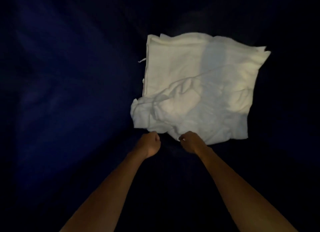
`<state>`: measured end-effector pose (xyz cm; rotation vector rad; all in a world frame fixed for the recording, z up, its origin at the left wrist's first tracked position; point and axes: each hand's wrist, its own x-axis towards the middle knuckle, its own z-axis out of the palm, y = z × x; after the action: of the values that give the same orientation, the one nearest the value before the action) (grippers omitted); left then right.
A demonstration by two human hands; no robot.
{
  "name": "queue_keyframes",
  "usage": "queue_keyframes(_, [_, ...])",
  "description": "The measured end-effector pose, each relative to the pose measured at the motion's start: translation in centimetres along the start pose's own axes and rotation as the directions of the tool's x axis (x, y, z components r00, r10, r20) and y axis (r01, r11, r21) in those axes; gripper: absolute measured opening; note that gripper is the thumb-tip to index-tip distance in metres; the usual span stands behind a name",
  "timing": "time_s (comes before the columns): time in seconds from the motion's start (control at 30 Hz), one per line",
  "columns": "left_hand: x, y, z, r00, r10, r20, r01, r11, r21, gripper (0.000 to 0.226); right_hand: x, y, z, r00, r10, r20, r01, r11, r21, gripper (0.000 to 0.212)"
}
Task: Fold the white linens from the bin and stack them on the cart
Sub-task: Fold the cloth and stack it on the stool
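While the white linens (199, 79) lie piled on the dark blue surface (69, 93), the right hand (188, 142) pinches the pile's near edge. The left hand (150, 144) curls beside it; whether it holds cloth, I cannot tell. Best to grab two corners and lift slowly.

Two hands — left hand (150, 143), right hand (189, 142) — and one linen stack (199, 86), perhaps several layers deep.

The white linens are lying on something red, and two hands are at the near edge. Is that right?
Not quite. The surface under the white linens is dark blue, not red, as the head view shows. The rest is right: the left hand and the right hand are both at the near edge.
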<state>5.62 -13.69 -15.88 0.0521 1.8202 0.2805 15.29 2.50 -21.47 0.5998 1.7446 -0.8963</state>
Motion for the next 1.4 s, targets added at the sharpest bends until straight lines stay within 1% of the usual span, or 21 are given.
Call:
queue_keyframes(0.07, [2.8,-0.8,0.5,1.0,0.016,-0.001,-0.016,1.0,-0.016,0.018,4.0,0.5,0.7,0.999,0.02,0.037,-0.014,0.985,-0.171,0.036])
queue_keyframes(0.1, [3.9,-1.3,0.8,1.0,0.018,-0.006,-0.018,0.999,-0.029,0.018,5.7,0.7,1.2,0.998,0.034,0.045,-0.024,0.977,-0.211,0.038])
queue_keyframes(0.2, [6.3,-2.5,1.6,1.0,0.003,-0.001,-0.003,0.999,-0.034,0.02,9.0,1.8,3.3,0.993,0.103,0.066,-0.084,0.966,-0.247,0.045])
queue_keyframes(0.23, [6.5,-2.8,1.8,1.0,-0.006,0.01,0.006,1.0,-0.027,0.019,9.4,2.1,4.0,0.992,0.11,0.057,-0.091,0.96,-0.264,0.045])
queue_keyframes(0.3, [6.2,-2.9,1.8,0.999,-0.023,0.027,0.023,1.0,-0.013,0.015,9.2,1.9,4.7,0.996,0.086,-0.014,-0.086,0.96,-0.266,0.035])
queue_keyframes(0.4, [3.8,-2.1,1.2,0.999,-0.017,0.034,0.017,1.0,0.009,0.015,5.9,0.2,3.3,0.989,0.039,-0.14,-0.06,0.988,-0.142,0.022])
queue_keyframes(0.47, [1.0,-0.7,0.3,0.999,0.001,0.037,-0.002,1.0,0.017,0.016,1.8,-1.2,1.0,0.98,0.043,-0.193,-0.043,0.999,0.002,0.017])
queue_keyframes(0.53, [-2.5,1.2,-0.7,0.999,0.027,0.035,-0.028,1.0,0.014,0.018,-3.5,-2.7,-1.5,0.978,0.104,-0.183,-0.062,0.974,0.22,0.029])
queue_keyframes(0.6, [-6.3,3.6,-1.7,0.997,0.075,0.025,-0.075,0.997,0.019,0.02,-9.1,-4.1,-3.6,0.972,0.162,-0.168,-0.082,0.911,0.403,0.039])
queue_keyframes(0.63, [-8.2,4.9,-2.2,0.994,0.111,0.01,-0.111,0.994,0.019,0.021,-11.8,-4.8,-4.4,0.97,0.172,-0.17,-0.084,0.897,0.433,0.041])
queue_keyframes(0.67, [-9.9,6.0,-2.7,0.989,0.15,-0.01,-0.15,0.989,0.016,0.023,-14.1,-5.4,-5.1,0.969,0.171,-0.175,-0.083,0.903,0.422,0.039])
queue_keyframes(0.73, [-12.9,8.1,-3.3,0.973,0.222,-0.059,-0.222,0.975,0.009,0.029,-18.3,-6.2,-6.2,0.968,0.133,-0.215,-0.042,0.923,0.383,0.027])
queue_keyframes(0.8, [-15.2,9.6,-3.4,0.953,0.287,-0.096,-0.283,0.958,0.052,0.045,-21.8,-6.9,-7.3,0.956,0.078,-0.284,0.04,0.921,0.387,0.006])
queue_keyframes(0.87, [-17.0,10.7,-3.1,0.93,0.344,-0.128,-0.329,0.936,0.125,0.055,-24.9,-7.5,-8.5,0.933,0.004,-0.359,0.144,0.911,0.386,0.02])
queue_keyframes(0.93, [-18.8,11.9,-2.4,0.902,0.396,-0.169,-0.368,0.913,0.176,0.051,-27.9,-8.0,-9.6,0.905,-0.079,-0.418,0.246,0.898,0.364,0.025])
queue_keyframes(1.0, [-20.7,13.2,-1.9,0.877,0.424,-0.227,-0.382,0.901,0.207,0.045,-30.7,-8.0,-10.6,0.873,-0.142,-0.466,0.325,0.882,0.341,0.02])
queue_keyframes(1.1, [-23.9,14.9,-1.3,0.795,0.465,-0.39,-0.379,0.882,0.28,0.028,-34.2,-6.6,-11.7,0.834,-0.201,-0.513,0.41,0.849,0.334,0.006])
queue_keyframes(1.17, [-26.0,15.8,-0.5,0.736,0.484,-0.474,-0.385,0.874,0.296,0.023,-36.0,-5.1,-12.1,0.808,-0.227,-0.544,0.45,0.834,0.319,0.008])
queue_keyframes(1.27, [-29.5,17.4,0.7,0.686,0.462,-0.562,-0.375,0.887,0.27,0.018,-38.0,-2.4,-12.2,0.769,-0.246,-0.59,0.498,0.81,0.311,0.014])
queue_keyframes(1.33, [-32.3,19.1,1.1,0.659,0.448,-0.605,-0.405,0.888,0.217,0.012,-38.9,-0.6,-12.3,0.738,-0.263,-0.622,0.537,0.787,0.304,0.018])
queue_keyframes(1.4, [-34.9,20.8,1.4,0.614,0.457,-0.643,-0.443,0.874,0.198,0.015,-40.1,0.7,-12.4,0.719,-0.27,-0.64,0.562,0.768,0.308,0.021])
